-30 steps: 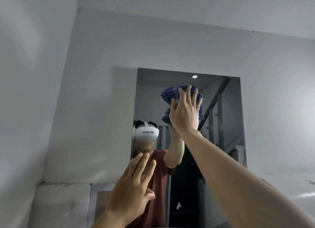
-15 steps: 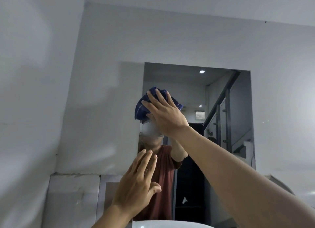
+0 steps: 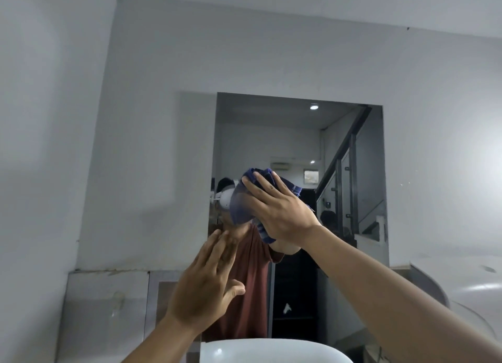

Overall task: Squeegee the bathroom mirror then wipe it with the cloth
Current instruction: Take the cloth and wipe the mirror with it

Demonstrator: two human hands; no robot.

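Low on the left, scuffed grey wall tiles (image 3: pixel 106 308) run under the painted wall. The left hand (image 3: pixel 206 289) is raised before the lower left part of the mirror (image 3: pixel 285 134), fingers straight and close together, thumb held out to the side. It holds nothing, and I cannot tell whether the fingertips touch the glass. Its forearm is cut off at the bottom edge. Just to the right and higher up, the blue cloth (image 3: pixel 243 205) lies bunched against the middle of the mirror, hiding most of the reflected person's head. The right hand (image 3: pixel 279 213) presses flat on the cloth with fingers spread and straight. Its thumb is hidden, and a fold of cloth hangs out below the palm. The right arm crosses the lower right of the glass and covers it. At the bottom a white basin (image 3: pixel 271 349) shows only its curved rim. Far right, a pale rounded shape (image 3: pixel 472 289) is too blurred to make out.
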